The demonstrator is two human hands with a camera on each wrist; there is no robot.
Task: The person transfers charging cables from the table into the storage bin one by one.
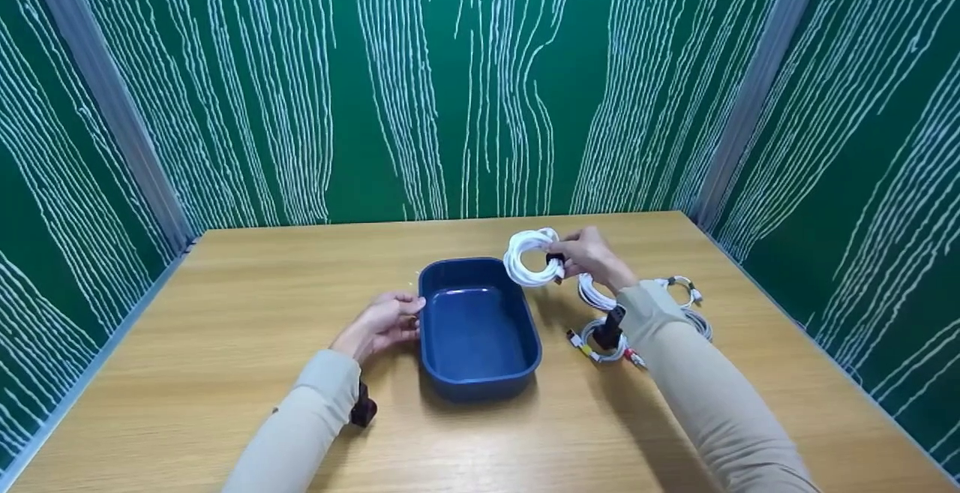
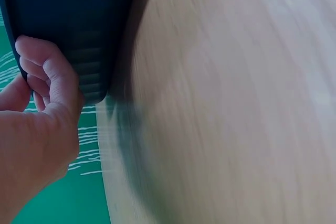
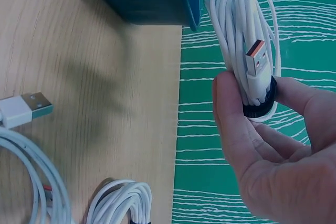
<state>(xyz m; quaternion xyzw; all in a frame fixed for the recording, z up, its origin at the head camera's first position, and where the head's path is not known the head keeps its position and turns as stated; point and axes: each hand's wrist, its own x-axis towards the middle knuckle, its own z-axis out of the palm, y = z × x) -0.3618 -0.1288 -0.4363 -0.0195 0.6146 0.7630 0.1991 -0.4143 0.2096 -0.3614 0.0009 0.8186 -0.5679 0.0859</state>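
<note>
A dark blue rectangular plastic bin (image 1: 480,382) stands on the table. My left hand (image 1: 386,322) holds its left rim; in the left wrist view, that hand (image 2: 50,114) has curled fingers against the bin's wall (image 2: 79,19). My right hand (image 1: 589,257) pinches a coiled white USB cable (image 1: 523,277) in the air near the bin's far right corner. In the right wrist view, a black strap (image 3: 261,103) binds the coil and a USB plug (image 3: 257,59) shows, with my thumb and fingers on either side.
Right of the bin lie several more coiled cables: a white coil (image 1: 596,295), a grey coil with a yellow tag (image 1: 592,349), and others (image 1: 699,322) partly behind my right sleeve. Green walls with white streaks bound the wooden table (image 1: 262,313) at the back and sides.
</note>
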